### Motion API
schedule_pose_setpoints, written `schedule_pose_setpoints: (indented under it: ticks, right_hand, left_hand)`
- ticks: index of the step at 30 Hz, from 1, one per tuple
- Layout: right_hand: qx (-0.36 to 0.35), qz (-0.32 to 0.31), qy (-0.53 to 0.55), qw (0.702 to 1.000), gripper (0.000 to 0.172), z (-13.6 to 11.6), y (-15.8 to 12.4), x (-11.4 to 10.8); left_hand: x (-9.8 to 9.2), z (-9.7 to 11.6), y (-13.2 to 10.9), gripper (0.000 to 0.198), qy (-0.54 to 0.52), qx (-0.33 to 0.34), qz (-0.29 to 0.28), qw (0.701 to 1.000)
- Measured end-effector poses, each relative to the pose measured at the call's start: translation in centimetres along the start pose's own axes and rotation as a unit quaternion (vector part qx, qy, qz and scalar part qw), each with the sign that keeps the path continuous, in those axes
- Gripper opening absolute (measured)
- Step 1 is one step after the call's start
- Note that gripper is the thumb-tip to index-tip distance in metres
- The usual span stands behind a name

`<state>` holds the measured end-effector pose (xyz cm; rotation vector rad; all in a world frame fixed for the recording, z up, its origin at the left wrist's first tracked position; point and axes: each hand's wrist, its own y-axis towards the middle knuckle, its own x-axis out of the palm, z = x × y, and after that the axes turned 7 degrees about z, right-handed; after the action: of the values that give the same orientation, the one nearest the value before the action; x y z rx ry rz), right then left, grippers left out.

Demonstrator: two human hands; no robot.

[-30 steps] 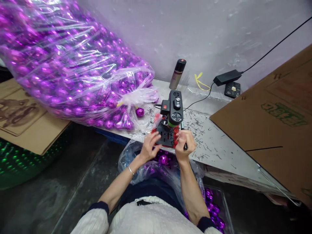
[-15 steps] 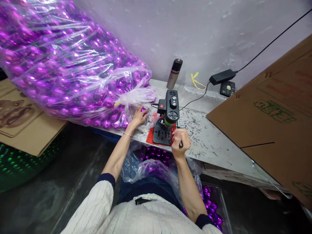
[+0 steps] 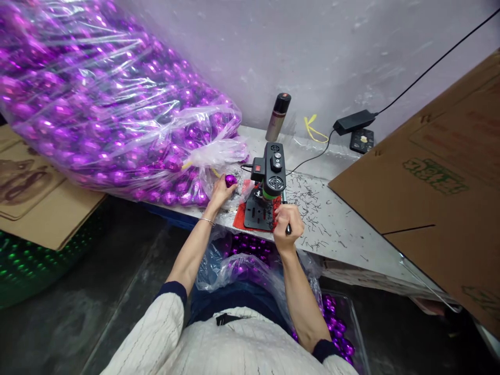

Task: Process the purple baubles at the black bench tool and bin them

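Left hand [image 3: 221, 194]: shifted leftward, we're pinching a purple bauble [image 3: 230, 180] mid-frame.
Right hand [image 3: 289, 219]: we're clenching the handle [image 3: 288, 229], likely for leverage.

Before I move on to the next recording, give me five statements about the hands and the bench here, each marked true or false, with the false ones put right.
1. The left hand holds a purple ball. True.
2. The right hand is open and touching nothing. False: it is closed around the black-ended lever of the black machine.
3. A red mat shows under the machine's base plate. True.
4. The big clear bag of purple balls lies on the person's right of the machine. False: it lies on the left.
5. A black-capped can stands beyond the machine, closer to the wall. True.
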<state>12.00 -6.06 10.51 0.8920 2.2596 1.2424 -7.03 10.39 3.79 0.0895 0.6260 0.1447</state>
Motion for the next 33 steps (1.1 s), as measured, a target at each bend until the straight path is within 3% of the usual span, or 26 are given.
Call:
schedule_pose_setpoints:
  ticks: [2,4,8,10,12,14,17,21,25,28,33]
  right_hand:
    - [0.001,0.0,-0.004,1.0,0.028,0.0,0.1,0.0]
    - [-0.002,-0.001,-0.003,1.0,0.028,-0.1,0.2,0.0]
    - [-0.01,-0.002,-0.001,1.0,0.029,-0.3,0.5,-0.1]
    - [-0.004,-0.001,-0.005,1.0,0.03,-0.5,0.8,0.0]
    - [0.008,0.005,-0.007,1.0,0.031,-0.8,1.4,0.1]
    - [0.023,0.012,-0.006,1.0,0.032,-0.9,2.1,0.2]
    - [0.036,0.009,-0.004,0.999,0.034,-1.1,3.2,0.3]
    - [0.038,0.0,-0.015,0.999,0.035,-1.3,4.0,0.4]
    - [0.033,-0.003,-0.021,0.999,0.036,-1.5,4.1,0.3]
    - [0.031,-0.004,-0.023,0.999,0.035,-1.6,3.9,0.2]
    - [0.025,-0.004,-0.021,0.999,0.034,-1.5,3.6,0.1]
  left_hand:
    - [0.0,0.6,-0.5,0.053,-0.032,-0.019,0.003,0.999]
    - [-0.1,1.2,-0.9,0.052,-0.135,-0.07,-0.001,0.988]
    - [-0.8,2.2,-2.1,0.061,-0.39,-0.178,-0.056,0.902]
    - [-1.1,2.5,-3.1,0.054,-0.453,-0.182,-0.079,0.869]
    - [-1.2,2.6,-4.3,0.051,-0.475,-0.175,-0.097,0.857]
    - [-0.8,2.5,-5.7,0.055,-0.463,-0.168,-0.114,0.863]
    - [0.8,2.2,-7.7,0.062,-0.405,-0.144,-0.124,0.895]
    - [3.2,1.7,-9.7,0.059,-0.326,-0.058,-0.124,0.935]
    - [3.7,1.8,-10.5,0.057,-0.22,0.039,-0.105,0.969]
    - [3.4,2.1,-10.6,0.059,-0.144,0.113,-0.097,0.978]
    - [3.7,2.0,-10.8,0.061,-0.098,0.216,-0.081,0.968]
